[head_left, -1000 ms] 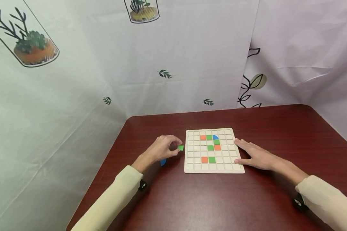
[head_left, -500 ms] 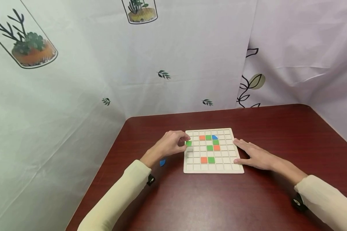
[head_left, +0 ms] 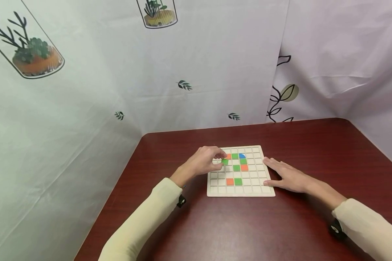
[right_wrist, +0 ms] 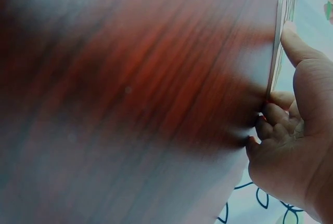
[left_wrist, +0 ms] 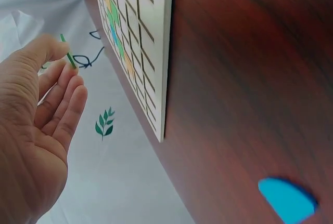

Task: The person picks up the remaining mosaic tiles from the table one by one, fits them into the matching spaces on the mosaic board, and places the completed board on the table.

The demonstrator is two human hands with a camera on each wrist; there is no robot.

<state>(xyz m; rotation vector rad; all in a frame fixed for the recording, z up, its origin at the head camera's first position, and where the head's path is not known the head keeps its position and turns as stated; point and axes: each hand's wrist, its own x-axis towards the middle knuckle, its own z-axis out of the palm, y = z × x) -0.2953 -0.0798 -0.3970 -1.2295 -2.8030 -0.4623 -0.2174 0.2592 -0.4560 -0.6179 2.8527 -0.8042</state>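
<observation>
Between its thumb and fingertips my left hand (head_left: 204,160) pinches a green square tile (head_left: 225,162), held above the left part of a pale gridded board (head_left: 258,193). The left wrist view shows that tile edge-on, apart from the board. Several green and orange squares lie in the grid, among them an orange tile (head_left: 244,168) and a green tile (head_left: 238,181). A blue quarter-round tile (head_left: 242,156) sits in the upper part. My right hand (head_left: 289,177) rests at the board's right edge, its fingers extended and thumb spread, touching the rim.
On the dark red wooden table (head_left: 235,228), a loose blue quarter-round tile (left_wrist: 287,200) lies left of the board; in the head view the left arm hides it. A pale printed cloth (head_left: 202,65) hangs behind and beside the table.
My left hand has carried the green tile rightward from beside the board to over its left part. My right hand has stayed at the right edge.
</observation>
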